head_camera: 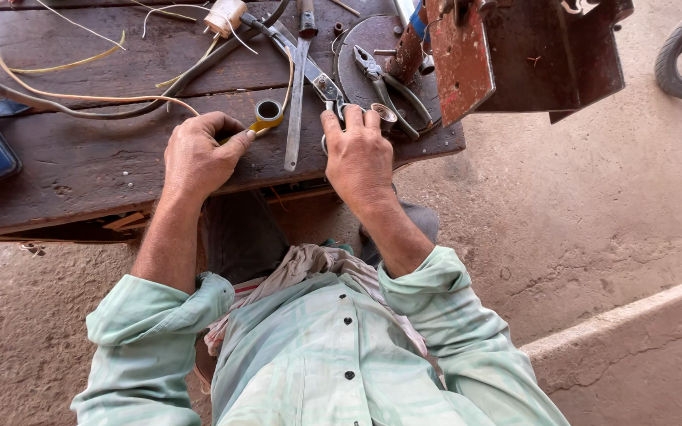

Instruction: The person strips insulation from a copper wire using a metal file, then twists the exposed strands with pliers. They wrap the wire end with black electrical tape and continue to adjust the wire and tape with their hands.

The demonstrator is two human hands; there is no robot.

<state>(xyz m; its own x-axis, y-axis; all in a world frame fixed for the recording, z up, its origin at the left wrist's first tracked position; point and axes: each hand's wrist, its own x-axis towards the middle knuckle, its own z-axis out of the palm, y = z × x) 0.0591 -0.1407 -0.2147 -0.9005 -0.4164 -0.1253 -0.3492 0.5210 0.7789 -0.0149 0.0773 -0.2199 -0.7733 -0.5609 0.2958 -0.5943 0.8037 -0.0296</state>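
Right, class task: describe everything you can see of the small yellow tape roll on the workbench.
The yellow tape roll is a small ring with a dark hollow core and a yellow outer wrap, looking like plastic insulating tape. It lies near the front edge of the dark wooden workbench, its opening facing up and slightly tilted. A short yellow strip runs from it toward the left hand, whose fingertips pinch that loose end. A thin pale wire passes close by. The right hand rests apart from it, beside metal tools.
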